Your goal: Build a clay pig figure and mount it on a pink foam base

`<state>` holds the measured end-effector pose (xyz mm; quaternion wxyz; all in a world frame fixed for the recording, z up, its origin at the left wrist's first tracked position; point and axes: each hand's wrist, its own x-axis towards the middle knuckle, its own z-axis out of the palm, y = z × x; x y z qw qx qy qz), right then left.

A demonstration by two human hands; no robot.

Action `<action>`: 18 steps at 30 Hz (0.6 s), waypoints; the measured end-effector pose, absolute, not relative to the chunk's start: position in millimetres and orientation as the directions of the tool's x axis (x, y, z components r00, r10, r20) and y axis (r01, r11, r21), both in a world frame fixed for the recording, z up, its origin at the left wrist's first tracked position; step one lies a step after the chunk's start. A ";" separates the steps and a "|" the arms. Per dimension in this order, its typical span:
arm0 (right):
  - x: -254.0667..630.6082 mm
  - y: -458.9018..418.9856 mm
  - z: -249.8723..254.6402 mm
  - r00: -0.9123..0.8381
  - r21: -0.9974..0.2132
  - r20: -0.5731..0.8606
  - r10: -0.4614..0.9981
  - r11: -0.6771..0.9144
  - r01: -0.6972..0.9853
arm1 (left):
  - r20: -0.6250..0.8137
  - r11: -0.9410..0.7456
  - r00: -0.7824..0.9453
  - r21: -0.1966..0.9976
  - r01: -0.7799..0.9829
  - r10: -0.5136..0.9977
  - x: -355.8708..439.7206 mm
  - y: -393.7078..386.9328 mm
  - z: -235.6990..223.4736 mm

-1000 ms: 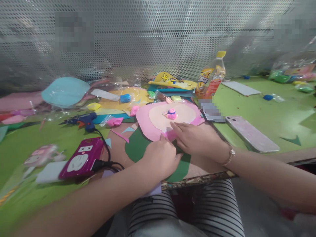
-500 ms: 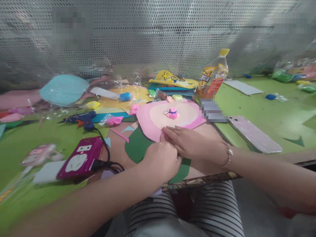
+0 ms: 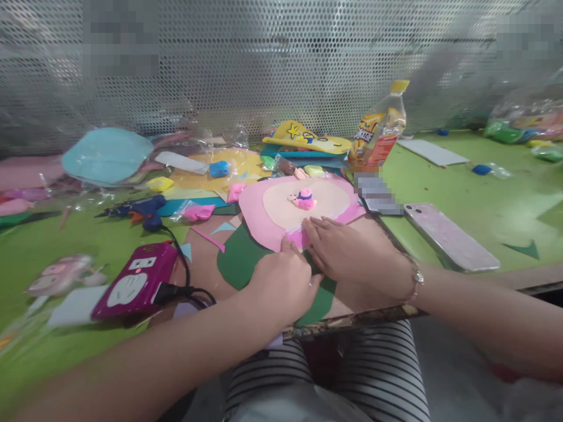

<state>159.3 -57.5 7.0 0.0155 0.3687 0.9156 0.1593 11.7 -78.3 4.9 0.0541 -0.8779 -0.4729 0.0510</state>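
Note:
A pink foam board (image 3: 255,214) with a cream oval on it lies at the table's near middle, over a dark green sheet (image 3: 237,264). A small pink and blue clay figure (image 3: 304,199) sits on the oval. My right hand (image 3: 347,252) lies flat with fingers stretched out on the board's near edge. My left hand (image 3: 284,281) is curled beside it, thumb tip against the same edge; what it pinches is hidden.
A magenta power strip (image 3: 136,281) with a black cable lies at left, a blue glue gun (image 3: 143,210) behind it. A phone (image 3: 448,237) lies face down at right, a plastic bottle (image 3: 380,132) stands behind the board. Clay lumps and foam sheets crowd the back.
My right hand slid left along the board's near edge, then back to the right. My left hand stayed curled at the edge. The view shifted slightly.

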 end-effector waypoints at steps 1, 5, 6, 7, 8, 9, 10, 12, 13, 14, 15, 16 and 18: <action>160.4 -57.5 6.2 -0.722 0.316 0.086 0.686 0.669 0.673 | -0.042 -0.544 0.544 -0.152 0.825 0.838 11.8 -78.4 4.7; 168.2 -55.4 0.2 -0.682 0.348 0.123 0.721 0.612 0.710 | -0.041 -0.543 0.544 -0.167 0.823 0.838 10.8 -78.6 2.2; 170.3 -54.6 -1.5 -0.667 0.338 0.160 0.728 0.594 0.730 | -0.038 -0.545 0.547 -0.167 0.822 0.836 10.4 -78.7 1.6; 171.7 -53.8 -3.1 -0.661 0.321 0.195 0.725 0.589 0.741 | -0.034 -0.546 0.549 -0.167 0.821 0.835 9.9 -78.8 1.0; 172.4 -53.0 -4.4 -0.670 0.302 0.221 0.709 0.603 0.738 | -0.028 -0.548 0.551 -0.165 0.820 0.834 9.5 -78.9 0.7; 172.3 -52.4 -5.3 -0.692 0.284 0.234 0.683 0.632 0.721 | -0.023 -0.549 0.554 -0.164 0.819 0.832 9.2 -78.9 0.6; 171.3 -52.1 -5.6 -0.720 0.268 0.230 0.655 0.669 0.694 | -0.019 -0.554 0.558 -0.162 0.817 0.829 9.1 -78.9 0.7; 167.8 -52.0 -4.9 -0.759 0.233 0.190 0.623 0.723 0.651 | -0.018 -0.559 0.563 -0.156 0.815 0.826 9.2 -78.5 1.2; 165.9 -52.2 -3.8 -0.762 0.221 0.169 0.626 0.729 0.648 | -0.022 -0.557 0.561 -0.153 0.816 0.828 9.4 -78.2 1.5; 164.2 -52.6 -2.5 -0.757 0.219 0.150 0.636 0.725 0.653 | -0.026 -0.553 0.557 -0.153 0.819 0.830 9.6 -77.9 1.6; 162.8 -53.0 -1.1 -0.754 0.229 0.130 0.644 0.720 0.655 | -0.031 -0.551 0.553 -0.153 0.820 0.832 9.7 -77.6 1.6; 162.0 -53.4 0.5 -0.755 0.249 0.113 0.645 0.718 0.650 | -0.035 -0.549 0.550 -0.154 0.822 0.834 9.8 -77.3 1.5; 161.5 -54.4 3.7 -0.761 0.311 0.087 0.643 0.708 0.634 | -0.043 -0.549 0.550 -0.163 0.820 0.834 9.8 -77.0 1.4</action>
